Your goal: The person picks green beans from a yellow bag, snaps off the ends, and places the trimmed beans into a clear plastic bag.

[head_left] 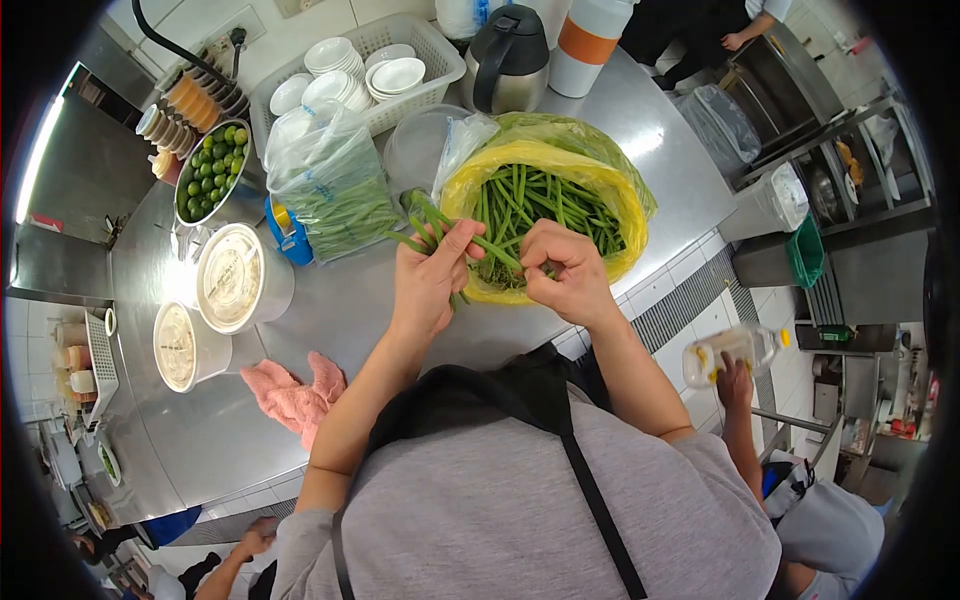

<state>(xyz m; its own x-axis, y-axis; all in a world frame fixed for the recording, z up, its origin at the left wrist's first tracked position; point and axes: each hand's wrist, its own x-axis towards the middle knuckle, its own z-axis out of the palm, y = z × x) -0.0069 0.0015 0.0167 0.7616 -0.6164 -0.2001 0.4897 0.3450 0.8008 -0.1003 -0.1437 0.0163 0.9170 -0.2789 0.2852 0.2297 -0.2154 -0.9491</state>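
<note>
Several green beans (430, 222) are bunched in my left hand (436, 272), their ends sticking out past the thumb. My right hand (566, 268) is closed in a pinch at the tip of one of these beans. Both hands are above the near edge of a yellow plastic bag (632, 205), which is rolled open. Inside the bag lies a heap of loose green beans (545, 195). Left of the bag stands a clear plastic bag (335, 185) packed with green pieces.
A pot of limes (214, 170), lidded white tubs (240, 280) and a pink cloth (292, 395) are on the left of the steel counter (330, 305). Behind stand a basket of white bowls (440, 75) and a thermos jug (508, 60). At right, another person's hand holds a plastic bottle (735, 357).
</note>
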